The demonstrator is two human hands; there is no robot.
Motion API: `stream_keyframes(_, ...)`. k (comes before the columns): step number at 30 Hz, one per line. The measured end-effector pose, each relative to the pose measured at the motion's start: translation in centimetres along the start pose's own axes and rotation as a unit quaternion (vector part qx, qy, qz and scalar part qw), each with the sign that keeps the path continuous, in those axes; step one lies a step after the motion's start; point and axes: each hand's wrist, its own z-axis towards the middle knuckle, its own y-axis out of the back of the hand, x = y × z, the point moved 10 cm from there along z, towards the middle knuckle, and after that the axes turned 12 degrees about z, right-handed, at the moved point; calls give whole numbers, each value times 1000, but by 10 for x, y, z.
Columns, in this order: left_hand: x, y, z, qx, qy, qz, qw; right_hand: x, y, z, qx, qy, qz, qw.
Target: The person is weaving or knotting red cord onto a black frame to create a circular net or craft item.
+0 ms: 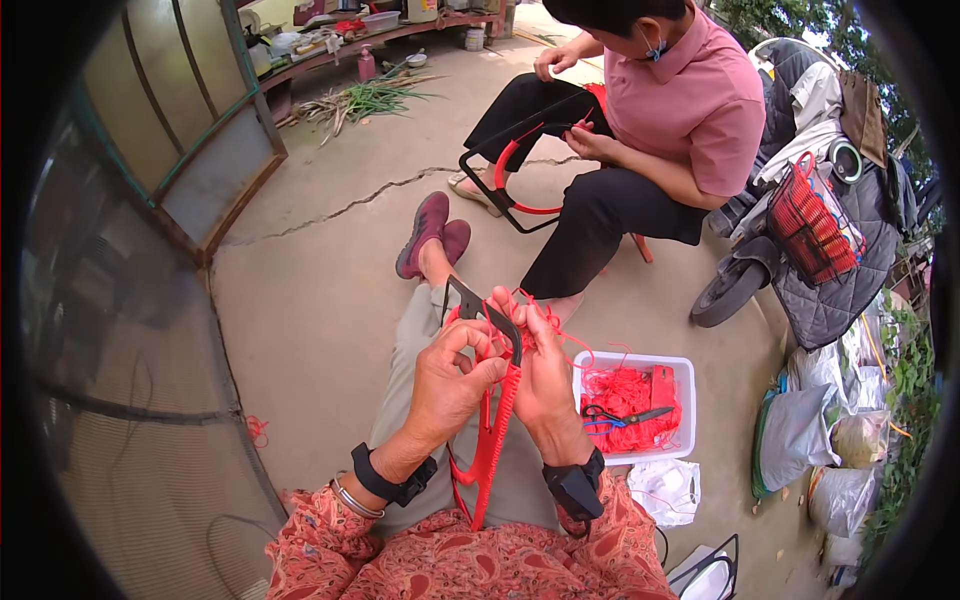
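A black frame [466, 298] stands over my lap, its long side [498, 425] tightly wound with red cord. My left hand [438, 385] is at the frame's left, thumb and forefinger pinched together on red cord where the winding meets the bare black corner. Closed around a loose bunch of red cord [524, 303], my right hand [546, 385] presses against the frame's other side. Loops of this cord hang out beyond its fingers. What lies between the two hands is partly hidden by the fingers.
Right of my legs, a white plastic bin [688, 400] holds tangled red cord and black-handled scissors [640, 416]. A white plastic bag [665, 490] lies beside it. Across from me a seated person [690, 120] works on another red-wrapped black frame [510, 165]. Sacks [800, 440] line the right.
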Motion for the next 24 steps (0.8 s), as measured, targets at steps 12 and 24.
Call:
stream_keyframes(12, -25, 6, -2, -108, -155, 119, 975, -18, -12, -6, 2, -17, -57, 998)
stream_keyframes(24, 13, 38, 4, 16, 76, -294, 953, 32, -11, -66, 58, -74, -454, 886)
